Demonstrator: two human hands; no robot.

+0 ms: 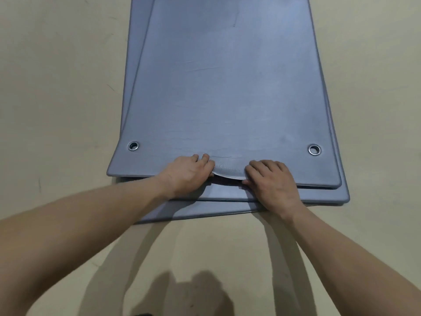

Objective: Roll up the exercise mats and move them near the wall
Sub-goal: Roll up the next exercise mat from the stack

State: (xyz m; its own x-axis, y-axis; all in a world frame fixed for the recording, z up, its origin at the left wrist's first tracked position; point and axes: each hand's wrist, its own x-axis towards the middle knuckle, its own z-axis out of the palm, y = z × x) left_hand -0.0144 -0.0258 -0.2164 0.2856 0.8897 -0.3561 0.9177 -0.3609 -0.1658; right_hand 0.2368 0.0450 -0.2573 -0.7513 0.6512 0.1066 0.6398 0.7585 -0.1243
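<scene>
Several blue-grey foam exercise mats lie stacked flat on a pale beige floor [57,87], running lengthwise away from us. They are long rectangles with rounded corners and a smooth, faintly creased matte skin. The top mat [227,87] sits slightly askew, so the edges of the lower mats [319,193] show along its near and right sides in thin, stepped layers.

Two round metal eyelets, one near the left corner [133,146] and one near the right corner [314,149], are set into the top mat's near end.

We reach out with both bare arms. Our left hand [186,176] and right hand [273,183] sit close together at the middle of that near edge, fingers curled over the top surface and gripping it. Between the hands the soft edge bows upward in a shallow arch, with a dark gap beneath it.

Soft shadows of our arms and body fall across the floor nearest us.
</scene>
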